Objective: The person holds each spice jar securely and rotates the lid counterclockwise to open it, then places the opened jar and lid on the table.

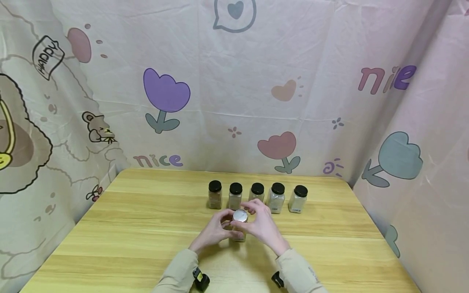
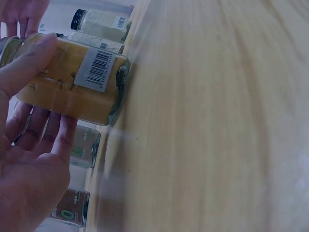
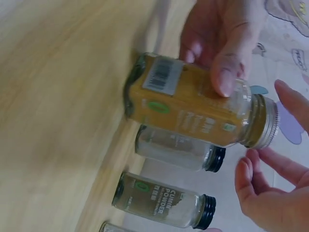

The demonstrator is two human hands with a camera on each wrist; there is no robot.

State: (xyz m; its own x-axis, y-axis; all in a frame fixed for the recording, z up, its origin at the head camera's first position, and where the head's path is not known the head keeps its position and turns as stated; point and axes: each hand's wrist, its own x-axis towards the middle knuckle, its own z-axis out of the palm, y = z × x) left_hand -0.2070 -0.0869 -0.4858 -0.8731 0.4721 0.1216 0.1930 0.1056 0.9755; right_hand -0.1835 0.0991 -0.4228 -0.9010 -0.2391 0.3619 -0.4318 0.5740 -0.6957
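Observation:
A square glass jar of yellow-orange powder [image 3: 193, 108] with a ridged silver lid [image 1: 240, 215] is held above the table. My left hand [image 1: 213, 232] grips the jar's body; in the left wrist view the thumb [image 2: 46, 46] lies across one side and the fingers reach round below. Around the lid, my right hand [image 1: 263, 224] has thumb and fingers spread. In the right wrist view its thumb [image 3: 292, 104] stands off the lid, while a fingertip is at the lid's lower edge; contact there is hard to tell.
Several black-capped spice jars stand in a row behind the hands, including a brown one [image 1: 215, 195] at the left and a pale one [image 1: 298, 199] at the right. One label reads cumin powder [image 3: 157, 200]. A patterned cloth [image 1: 234, 81] hangs behind the wooden table [image 1: 146, 228].

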